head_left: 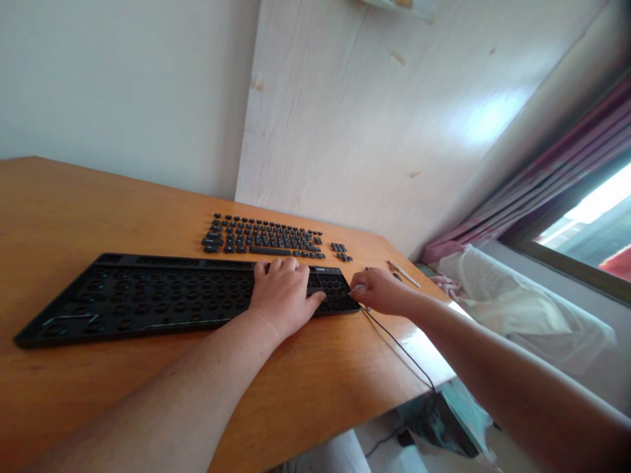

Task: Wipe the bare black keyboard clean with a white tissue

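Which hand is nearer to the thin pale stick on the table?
Right: the right hand is near the stick; the left hand lies farther off, on the keyboard.

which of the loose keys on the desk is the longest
The space bar, in the loose row nearest the keyboard; it is far wider than the others.

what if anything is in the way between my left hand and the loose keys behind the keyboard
Nothing visible blocks it. The left hand rests on the keyboard, so only the keyboard's far edge and a narrow strip of desk separate it from the loose keys.
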Motion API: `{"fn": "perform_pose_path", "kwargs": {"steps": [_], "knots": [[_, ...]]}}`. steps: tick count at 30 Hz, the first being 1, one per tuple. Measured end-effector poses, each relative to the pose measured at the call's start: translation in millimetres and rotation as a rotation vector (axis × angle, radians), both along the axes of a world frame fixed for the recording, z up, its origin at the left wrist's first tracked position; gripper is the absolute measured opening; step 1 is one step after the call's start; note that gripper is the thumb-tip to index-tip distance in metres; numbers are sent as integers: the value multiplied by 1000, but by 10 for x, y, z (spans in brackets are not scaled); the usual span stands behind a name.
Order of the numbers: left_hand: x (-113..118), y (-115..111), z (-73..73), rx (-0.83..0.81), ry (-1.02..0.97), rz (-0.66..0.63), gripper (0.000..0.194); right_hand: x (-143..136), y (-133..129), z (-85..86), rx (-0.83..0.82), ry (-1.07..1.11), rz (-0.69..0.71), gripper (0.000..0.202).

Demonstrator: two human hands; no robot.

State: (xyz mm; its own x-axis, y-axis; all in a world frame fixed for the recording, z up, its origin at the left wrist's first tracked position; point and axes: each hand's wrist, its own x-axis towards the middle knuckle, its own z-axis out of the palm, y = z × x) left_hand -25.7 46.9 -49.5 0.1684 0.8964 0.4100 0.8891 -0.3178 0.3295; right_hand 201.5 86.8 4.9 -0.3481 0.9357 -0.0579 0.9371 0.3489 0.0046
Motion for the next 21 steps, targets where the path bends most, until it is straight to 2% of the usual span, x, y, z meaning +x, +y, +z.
{"fn": "perform_pose_path", "kwargs": {"steps": [6,10,13,15,21], "knots": [[25,49,-51,7,6,1,77,71,-177,51,-157,140,-40,18],[24,63,-81,25,12,-3,93,22,-158,108,-220,330,-174,13],[16,62,-98,14,30,-3,94,-29,-33,92,-168,454,-305,11],[11,60,-105,7,34,-3,95,-48,86,55,-106,471,-344,9],[11,61,-107,8,46,19,91,-90,374,-39,32,317,-304,15]]}}
